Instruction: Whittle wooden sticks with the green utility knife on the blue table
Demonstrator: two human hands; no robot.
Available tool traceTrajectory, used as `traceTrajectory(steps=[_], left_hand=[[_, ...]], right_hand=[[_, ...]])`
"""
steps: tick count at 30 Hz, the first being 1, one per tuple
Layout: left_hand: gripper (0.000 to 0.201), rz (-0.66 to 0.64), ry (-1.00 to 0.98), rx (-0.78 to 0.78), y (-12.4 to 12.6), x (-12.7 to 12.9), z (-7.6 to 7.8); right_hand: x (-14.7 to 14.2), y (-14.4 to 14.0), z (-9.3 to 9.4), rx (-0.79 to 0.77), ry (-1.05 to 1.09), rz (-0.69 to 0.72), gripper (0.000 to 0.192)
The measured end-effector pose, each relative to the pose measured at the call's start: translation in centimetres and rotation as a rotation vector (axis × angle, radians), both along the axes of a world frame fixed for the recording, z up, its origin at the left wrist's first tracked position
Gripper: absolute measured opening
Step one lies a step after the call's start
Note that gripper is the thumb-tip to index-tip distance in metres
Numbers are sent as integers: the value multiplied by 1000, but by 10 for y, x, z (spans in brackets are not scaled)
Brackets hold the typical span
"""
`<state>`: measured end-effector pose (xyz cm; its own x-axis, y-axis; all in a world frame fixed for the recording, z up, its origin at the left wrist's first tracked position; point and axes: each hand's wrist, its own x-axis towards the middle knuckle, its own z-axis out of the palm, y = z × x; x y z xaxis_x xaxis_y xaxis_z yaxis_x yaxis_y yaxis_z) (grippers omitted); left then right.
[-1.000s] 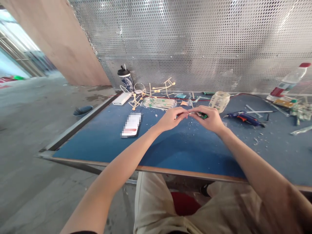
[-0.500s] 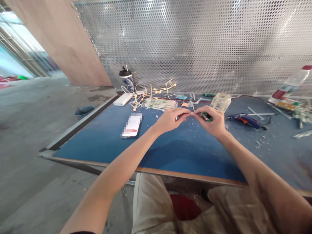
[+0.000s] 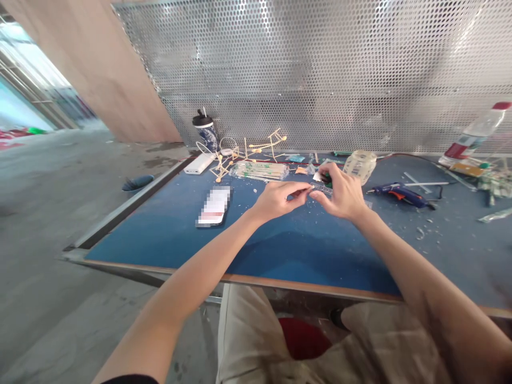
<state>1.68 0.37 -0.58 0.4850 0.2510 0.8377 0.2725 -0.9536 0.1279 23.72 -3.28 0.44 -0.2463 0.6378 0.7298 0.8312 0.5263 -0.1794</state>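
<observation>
My left hand (image 3: 276, 201) is closed in a pinch above the blue table, thumb against fingertips. From its fingertips a small clear plastic strip (image 3: 322, 189) reaches toward my right hand (image 3: 341, 194). That hand is open, its thumb and fingers spread apart around the far part of the strip. Behind its fingers shows a dark green object (image 3: 326, 179), partly covered, whose kind I cannot make out. Just beyond the right hand sits a clear plastic jar-like container (image 3: 361, 165).
A blue glue gun (image 3: 404, 195) lies to the right amid scraps. Packaged sticks (image 3: 260, 170) and a stick-and-glue frame (image 3: 272, 140) are at the back. A phone (image 3: 215, 207), power bank (image 3: 200, 163), lidded cup (image 3: 207, 130) and bottle (image 3: 474, 136) stand around. Perforated metal (image 3: 300, 69) backs the table.
My right hand has opened from a pinch, its thumb and fingers moving apart. The clear strip now shows between the hands. My left hand keeps its pinch.
</observation>
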Motion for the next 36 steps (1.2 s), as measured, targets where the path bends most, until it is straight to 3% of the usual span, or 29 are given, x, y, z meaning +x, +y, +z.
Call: traceTrajectory(steps=[6,36], left_hand=[[16,4,-27,59,2,2,-3],[10,3,11,69,1,5,-4]], right_hand=[[-1,1,1,6,-79,80,53],[5,2,0,44,-239,41,44]])
